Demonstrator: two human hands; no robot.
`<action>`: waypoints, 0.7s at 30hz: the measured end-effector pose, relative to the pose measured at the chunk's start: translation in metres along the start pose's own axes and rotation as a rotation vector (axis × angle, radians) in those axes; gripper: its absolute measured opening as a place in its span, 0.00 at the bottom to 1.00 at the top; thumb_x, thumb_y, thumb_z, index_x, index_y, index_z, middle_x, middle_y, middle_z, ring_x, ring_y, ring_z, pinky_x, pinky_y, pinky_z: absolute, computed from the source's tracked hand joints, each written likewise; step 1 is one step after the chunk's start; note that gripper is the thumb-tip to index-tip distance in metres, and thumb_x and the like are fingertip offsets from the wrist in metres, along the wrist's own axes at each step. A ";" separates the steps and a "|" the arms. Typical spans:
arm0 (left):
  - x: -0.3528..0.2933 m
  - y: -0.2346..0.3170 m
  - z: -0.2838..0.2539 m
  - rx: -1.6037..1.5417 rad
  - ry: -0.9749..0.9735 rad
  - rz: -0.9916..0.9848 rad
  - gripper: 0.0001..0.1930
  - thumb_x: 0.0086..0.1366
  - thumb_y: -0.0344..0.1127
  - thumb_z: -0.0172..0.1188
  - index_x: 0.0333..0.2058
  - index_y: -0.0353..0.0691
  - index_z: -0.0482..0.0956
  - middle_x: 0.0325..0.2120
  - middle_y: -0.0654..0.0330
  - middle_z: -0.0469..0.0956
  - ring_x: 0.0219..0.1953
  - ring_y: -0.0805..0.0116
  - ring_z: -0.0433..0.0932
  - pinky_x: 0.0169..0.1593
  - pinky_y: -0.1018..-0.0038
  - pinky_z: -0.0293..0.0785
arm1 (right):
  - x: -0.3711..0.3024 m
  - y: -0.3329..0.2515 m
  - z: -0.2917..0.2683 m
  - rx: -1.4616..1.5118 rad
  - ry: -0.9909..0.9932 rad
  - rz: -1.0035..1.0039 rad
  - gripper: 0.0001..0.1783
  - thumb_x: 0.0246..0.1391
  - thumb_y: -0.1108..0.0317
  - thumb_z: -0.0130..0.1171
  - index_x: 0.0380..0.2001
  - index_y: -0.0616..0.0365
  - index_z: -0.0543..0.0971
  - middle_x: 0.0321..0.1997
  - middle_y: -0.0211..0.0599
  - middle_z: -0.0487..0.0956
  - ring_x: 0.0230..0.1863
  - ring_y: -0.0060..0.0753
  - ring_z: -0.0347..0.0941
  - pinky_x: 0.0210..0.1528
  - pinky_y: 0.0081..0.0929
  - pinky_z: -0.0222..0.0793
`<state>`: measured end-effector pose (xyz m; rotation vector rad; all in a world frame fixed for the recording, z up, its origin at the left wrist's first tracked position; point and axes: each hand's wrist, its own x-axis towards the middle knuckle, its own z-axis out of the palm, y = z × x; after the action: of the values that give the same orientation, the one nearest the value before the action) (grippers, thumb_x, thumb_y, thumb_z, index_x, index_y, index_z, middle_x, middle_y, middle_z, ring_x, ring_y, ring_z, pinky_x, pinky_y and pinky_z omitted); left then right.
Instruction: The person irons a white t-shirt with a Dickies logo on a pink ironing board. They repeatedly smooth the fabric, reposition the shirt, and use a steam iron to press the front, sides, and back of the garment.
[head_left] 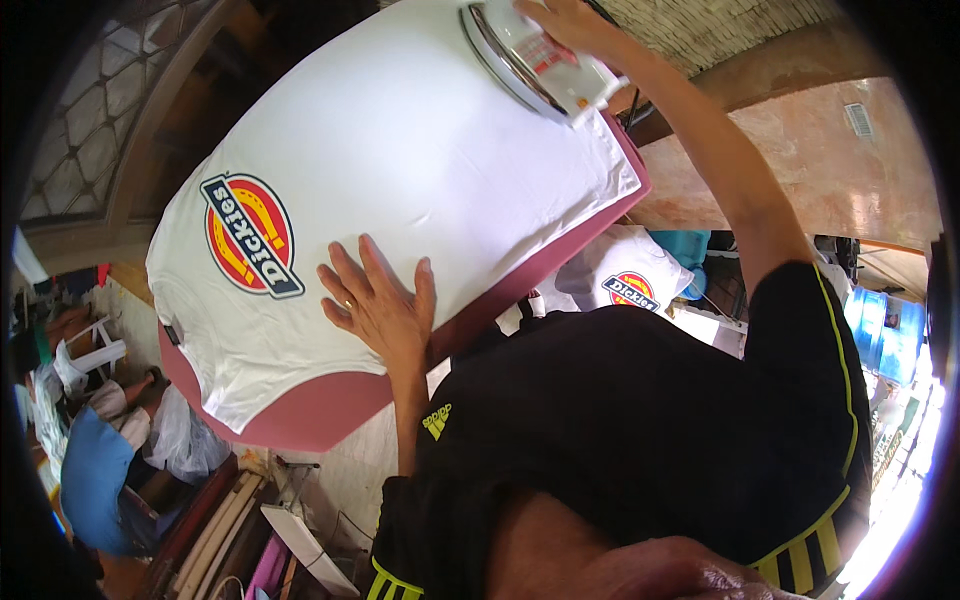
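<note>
A white T-shirt [420, 180] with a round red, yellow and navy logo lies spread over a maroon ironing board [330, 410]. Flat on the shirt, with fingers spread, rests my left hand [385, 305], a ring on one finger; it is to the right of the logo. At the far right end of the shirt, my right hand [570, 22] grips a white clothes iron [545, 65] by its top; the handle is partly cut off by the frame's upper edge. The iron's shiny soleplate edge sits on the cloth. Small creases show near the neckline and the shirt's near edge.
Below the board's right side hangs or lies another white shirt [625, 275] with the same logo. A blue water jug [885, 335] stands at the right. Plastic bags [185, 440], a blue cloth [97, 480] and wooden planks [215, 530] crowd the lower left.
</note>
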<state>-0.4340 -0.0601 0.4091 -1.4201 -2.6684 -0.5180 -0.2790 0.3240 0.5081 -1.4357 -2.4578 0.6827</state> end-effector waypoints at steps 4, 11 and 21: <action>0.008 0.008 0.007 -0.027 0.051 0.063 0.41 0.61 0.61 0.58 0.67 0.47 0.62 0.69 0.44 0.54 0.71 0.35 0.49 0.65 0.36 0.44 | -0.114 0.049 -0.022 0.061 -0.084 0.080 0.24 0.63 0.50 0.55 0.50 0.60 0.76 0.25 0.54 0.79 0.31 0.42 0.82 0.35 0.36 0.77; 0.004 0.007 0.016 0.020 0.111 0.074 0.41 0.60 0.63 0.58 0.66 0.45 0.65 0.68 0.44 0.56 0.71 0.37 0.49 0.67 0.39 0.43 | -0.207 0.085 -0.012 0.144 0.108 -0.237 0.20 0.63 0.58 0.55 0.51 0.60 0.75 0.32 0.55 0.78 0.30 0.51 0.75 0.36 0.39 0.71; -0.018 0.000 0.020 0.168 0.100 -0.104 0.43 0.63 0.71 0.47 0.68 0.47 0.61 0.70 0.43 0.54 0.72 0.38 0.48 0.68 0.41 0.45 | -0.103 0.054 0.007 -0.051 -0.096 -0.726 0.21 0.65 0.54 0.52 0.40 0.66 0.75 0.29 0.55 0.79 0.33 0.55 0.80 0.40 0.48 0.73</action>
<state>-0.4224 -0.0677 0.3863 -1.1855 -2.6455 -0.3527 -0.1889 0.2555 0.4805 -0.4375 -2.7966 0.5242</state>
